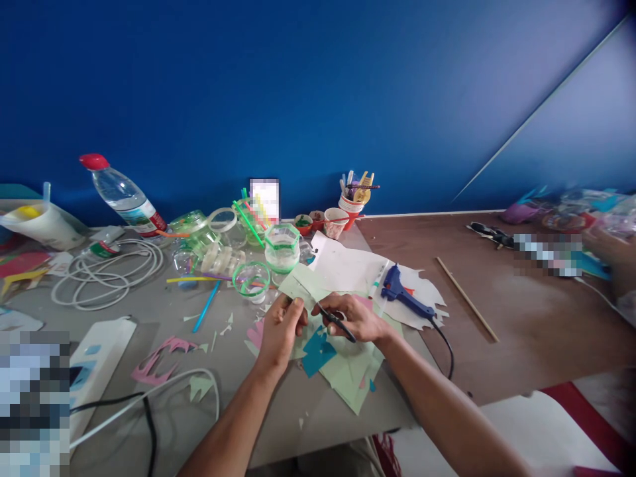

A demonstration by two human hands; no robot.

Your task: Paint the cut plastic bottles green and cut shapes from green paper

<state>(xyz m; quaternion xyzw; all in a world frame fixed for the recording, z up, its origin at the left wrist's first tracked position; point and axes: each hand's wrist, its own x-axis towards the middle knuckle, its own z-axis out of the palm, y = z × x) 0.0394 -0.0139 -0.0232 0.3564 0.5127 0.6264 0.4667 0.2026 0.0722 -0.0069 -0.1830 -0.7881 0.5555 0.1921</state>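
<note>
My left hand point(284, 326) pinches a pale green paper piece point(299, 282), held up over the near middle of the table. Black-handled scissors point(338, 323) are in my right hand point(356, 318), its fingers wrapped round the handles, with the blades pointing at the paper's edge. Whether the blades are closed on the paper I cannot tell. Under my hands lie more pale green sheets point(354, 391) and a teal paper piece point(318, 351) with a ragged edge. Pink cut-out scraps point(158, 363) and small green scraps are scattered to the left.
A blue glue gun point(405, 295) lies on white paper at right, its cord trailing over the edge. Clear cups point(281, 246), straws and tape stand behind. A water bottle point(130, 202), cable coil and power strip point(102, 358) sit left. Another person's hand point(613, 245) is far right.
</note>
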